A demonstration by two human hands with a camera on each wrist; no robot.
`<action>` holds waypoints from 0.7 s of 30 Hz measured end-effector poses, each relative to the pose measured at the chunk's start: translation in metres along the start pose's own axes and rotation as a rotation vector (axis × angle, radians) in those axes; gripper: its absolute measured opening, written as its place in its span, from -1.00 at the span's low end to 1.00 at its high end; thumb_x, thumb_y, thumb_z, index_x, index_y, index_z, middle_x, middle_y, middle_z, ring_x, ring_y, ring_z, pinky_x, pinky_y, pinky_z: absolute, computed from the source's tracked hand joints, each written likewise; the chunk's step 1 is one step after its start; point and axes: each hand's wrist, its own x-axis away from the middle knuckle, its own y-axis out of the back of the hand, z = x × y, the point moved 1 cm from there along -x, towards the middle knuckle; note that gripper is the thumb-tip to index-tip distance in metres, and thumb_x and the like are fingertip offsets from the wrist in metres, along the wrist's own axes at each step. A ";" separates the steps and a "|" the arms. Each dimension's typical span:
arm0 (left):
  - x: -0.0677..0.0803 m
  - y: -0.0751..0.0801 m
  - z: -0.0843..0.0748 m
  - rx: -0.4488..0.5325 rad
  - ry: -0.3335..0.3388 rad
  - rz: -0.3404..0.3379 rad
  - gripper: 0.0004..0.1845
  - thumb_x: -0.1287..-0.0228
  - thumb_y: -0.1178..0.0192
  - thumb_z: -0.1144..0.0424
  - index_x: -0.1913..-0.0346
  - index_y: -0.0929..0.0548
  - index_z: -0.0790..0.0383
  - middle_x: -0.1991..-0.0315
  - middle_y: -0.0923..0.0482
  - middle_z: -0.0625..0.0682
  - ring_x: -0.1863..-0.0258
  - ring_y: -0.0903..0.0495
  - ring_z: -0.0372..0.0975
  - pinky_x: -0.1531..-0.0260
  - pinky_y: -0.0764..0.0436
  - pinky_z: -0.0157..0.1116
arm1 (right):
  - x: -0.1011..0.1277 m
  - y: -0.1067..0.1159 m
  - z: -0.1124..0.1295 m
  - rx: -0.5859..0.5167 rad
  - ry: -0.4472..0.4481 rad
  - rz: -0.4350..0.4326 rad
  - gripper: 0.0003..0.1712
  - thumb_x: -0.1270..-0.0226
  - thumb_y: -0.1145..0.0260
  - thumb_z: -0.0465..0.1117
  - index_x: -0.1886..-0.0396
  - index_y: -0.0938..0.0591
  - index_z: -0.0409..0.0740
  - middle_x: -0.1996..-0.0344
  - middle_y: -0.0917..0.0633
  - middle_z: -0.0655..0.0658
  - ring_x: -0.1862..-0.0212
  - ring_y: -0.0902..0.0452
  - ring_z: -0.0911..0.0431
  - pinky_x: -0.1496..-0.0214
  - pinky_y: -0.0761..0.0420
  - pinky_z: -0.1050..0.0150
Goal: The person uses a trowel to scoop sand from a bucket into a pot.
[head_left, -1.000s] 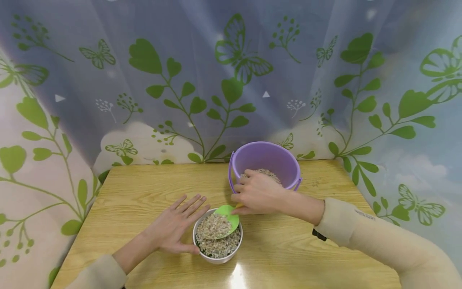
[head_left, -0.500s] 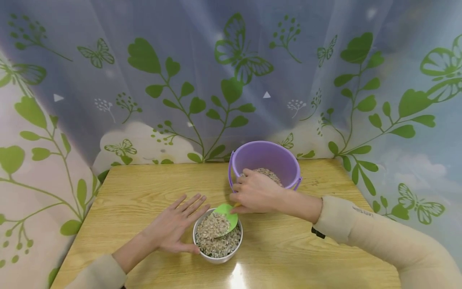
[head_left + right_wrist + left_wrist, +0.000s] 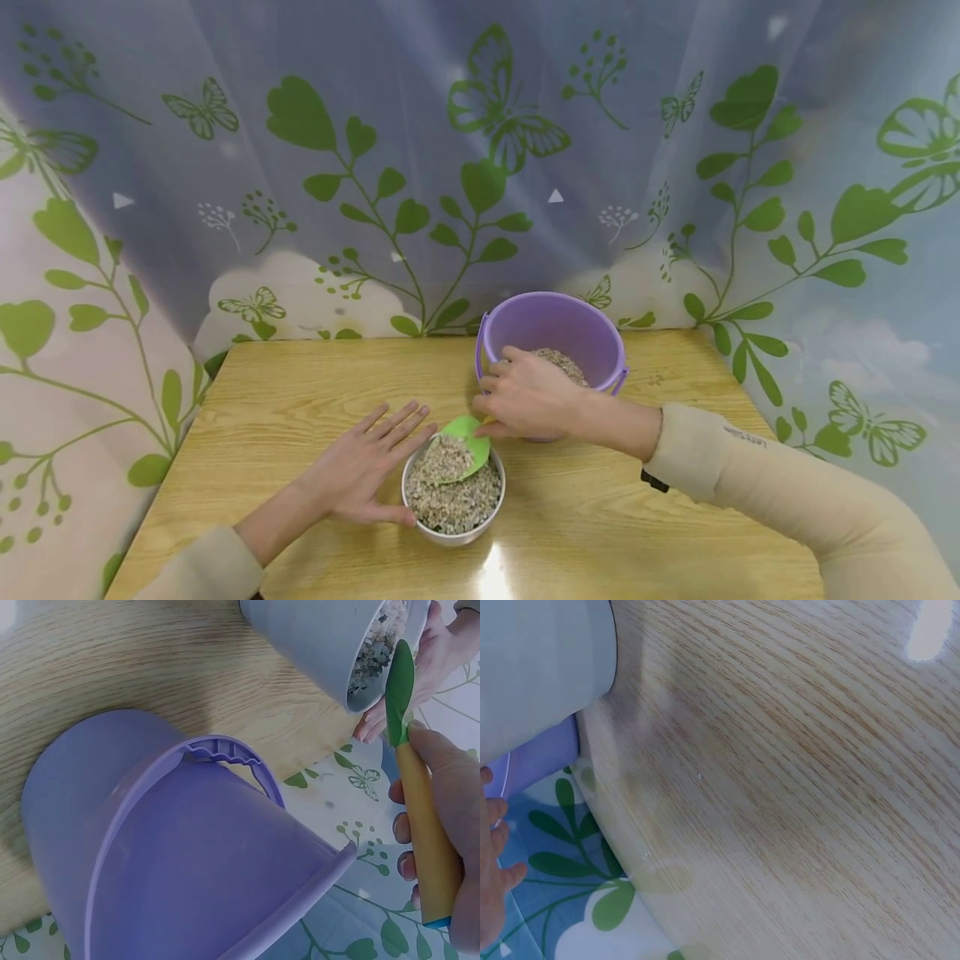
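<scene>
A white bowl [image 3: 452,537] full of small gravel stands near the table's front edge. My left hand [image 3: 360,471] lies flat with straight fingers against the bowl's left side. My right hand [image 3: 525,398] grips the yellow handle [image 3: 427,847] of a green scoop [image 3: 463,450], whose blade holds gravel just over the bowl. Behind the right hand stands a purple bucket [image 3: 558,321] with gravel inside. In the right wrist view the bucket [image 3: 187,855] fills the lower frame and the bowl [image 3: 322,641] is at the top. The left wrist view shows the bowl's wall [image 3: 540,667] and fingertips [image 3: 491,847].
The wooden table [image 3: 300,383] is backed by a curtain [image 3: 480,167] printed with green leaves and butterflies, hanging close behind and along both sides. Bare wood lies left of the bowl [image 3: 285,392] and at the right [image 3: 675,367].
The right hand and the loaded scoop have risen slightly and shifted back towards the bucket. The left hand and the bowl stay where they were.
</scene>
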 end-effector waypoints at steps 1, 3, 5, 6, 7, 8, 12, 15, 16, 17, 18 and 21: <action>0.000 0.000 0.000 0.001 -0.003 -0.005 0.25 -0.21 0.11 -0.73 -0.69 -0.13 0.15 -0.68 -0.16 0.19 -0.67 -0.21 0.05 -0.62 -0.31 0.12 | 0.000 0.000 0.000 0.000 -0.004 -0.003 -0.45 -0.43 -0.14 0.51 0.24 -0.77 0.27 0.22 -0.86 0.16 0.21 -0.74 0.20 0.19 -0.55 0.32; 0.000 0.000 0.000 -0.002 -0.008 -0.012 0.25 -0.22 0.16 -0.75 -0.69 -0.15 0.16 -0.68 -0.18 0.20 -0.66 -0.24 0.07 -0.61 -0.33 0.13 | 0.001 -0.001 -0.001 0.000 -0.003 -0.006 -0.45 -0.43 -0.14 0.51 0.22 -0.78 0.26 0.23 -0.86 0.16 0.21 -0.74 0.19 0.18 -0.56 0.31; 0.000 0.000 0.000 -0.006 -0.012 -0.017 0.25 -0.22 0.20 -0.75 -0.68 -0.17 0.16 -0.67 -0.19 0.21 -0.66 -0.25 0.07 -0.60 -0.33 0.13 | 0.003 -0.001 -0.001 0.005 0.006 -0.005 -0.44 -0.43 -0.14 0.51 0.20 -0.78 0.26 0.22 -0.86 0.15 0.20 -0.74 0.18 0.17 -0.57 0.30; 0.000 0.000 0.000 -0.006 -0.014 -0.019 0.25 -0.23 0.21 -0.75 -0.68 -0.18 0.17 -0.67 -0.19 0.21 -0.65 -0.25 0.08 -0.60 -0.34 0.14 | 0.003 -0.001 -0.001 0.006 0.012 -0.004 -0.44 -0.43 -0.14 0.51 0.19 -0.78 0.26 0.21 -0.86 0.15 0.20 -0.74 0.18 0.17 -0.57 0.30; 0.000 0.000 0.001 -0.006 -0.014 -0.019 0.25 -0.23 0.22 -0.75 -0.68 -0.18 0.18 -0.67 -0.19 0.22 -0.65 -0.26 0.08 -0.60 -0.33 0.14 | 0.004 -0.001 -0.001 0.010 0.018 -0.003 -0.44 -0.43 -0.14 0.52 0.19 -0.78 0.26 0.21 -0.86 0.14 0.20 -0.74 0.18 0.17 -0.57 0.31; 0.000 -0.001 0.001 -0.006 -0.015 -0.019 0.25 -0.23 0.22 -0.76 -0.67 -0.18 0.18 -0.67 -0.19 0.22 -0.65 -0.26 0.08 -0.60 -0.33 0.14 | 0.005 -0.001 -0.001 0.013 0.024 -0.001 -0.44 -0.43 -0.13 0.52 0.19 -0.78 0.25 0.21 -0.86 0.14 0.20 -0.74 0.18 0.17 -0.57 0.31; 0.000 -0.002 0.001 -0.013 -0.016 -0.022 0.26 -0.22 0.25 -0.76 -0.67 -0.20 0.19 -0.67 -0.18 0.22 -0.65 -0.26 0.08 -0.59 -0.34 0.13 | 0.007 0.000 0.000 0.021 0.042 0.006 -0.41 -0.44 -0.11 0.53 0.19 -0.79 0.25 0.17 -0.87 0.14 0.18 -0.74 0.19 0.17 -0.57 0.33; 0.000 -0.002 0.001 -0.013 -0.013 -0.021 0.27 -0.22 0.28 -0.77 -0.66 -0.21 0.20 -0.67 -0.17 0.21 -0.65 -0.26 0.07 -0.58 -0.36 0.13 | 0.008 0.003 0.001 0.021 0.052 0.014 -0.39 -0.45 -0.09 0.53 0.16 -0.79 0.25 0.12 -0.87 0.13 0.15 -0.75 0.19 0.14 -0.59 0.34; 0.000 -0.002 0.000 -0.013 -0.012 -0.020 0.27 -0.22 0.29 -0.77 -0.66 -0.21 0.20 -0.67 -0.17 0.21 -0.66 -0.25 0.06 -0.58 -0.37 0.13 | 0.008 0.003 0.001 0.021 0.054 0.015 -0.39 -0.45 -0.08 0.54 0.15 -0.79 0.25 0.11 -0.87 0.13 0.14 -0.75 0.19 0.14 -0.59 0.34; 0.000 -0.002 0.000 -0.011 -0.010 -0.018 0.27 -0.23 0.29 -0.77 -0.66 -0.21 0.20 -0.68 -0.17 0.20 -0.66 -0.25 0.06 -0.59 -0.36 0.12 | 0.009 0.004 0.001 0.018 0.056 0.015 -0.39 -0.45 -0.08 0.53 0.15 -0.79 0.24 0.10 -0.87 0.13 0.14 -0.75 0.19 0.13 -0.59 0.33; 0.000 -0.002 0.000 -0.009 -0.008 -0.015 0.26 -0.23 0.29 -0.77 -0.66 -0.21 0.20 -0.68 -0.16 0.20 -0.66 -0.25 0.06 -0.59 -0.36 0.12 | 0.009 0.005 0.001 0.014 0.058 0.013 -0.39 -0.45 -0.09 0.53 0.15 -0.79 0.24 0.10 -0.87 0.12 0.15 -0.75 0.18 0.13 -0.59 0.32; 0.000 -0.002 0.000 -0.007 -0.005 -0.005 0.26 -0.23 0.32 -0.77 -0.68 -0.18 0.19 -0.68 -0.14 0.19 -0.66 -0.24 0.05 -0.60 -0.34 0.12 | 0.011 0.006 0.000 0.007 0.064 -0.002 -0.40 -0.44 -0.10 0.53 0.18 -0.79 0.23 0.13 -0.87 0.13 0.17 -0.73 0.18 0.14 -0.58 0.31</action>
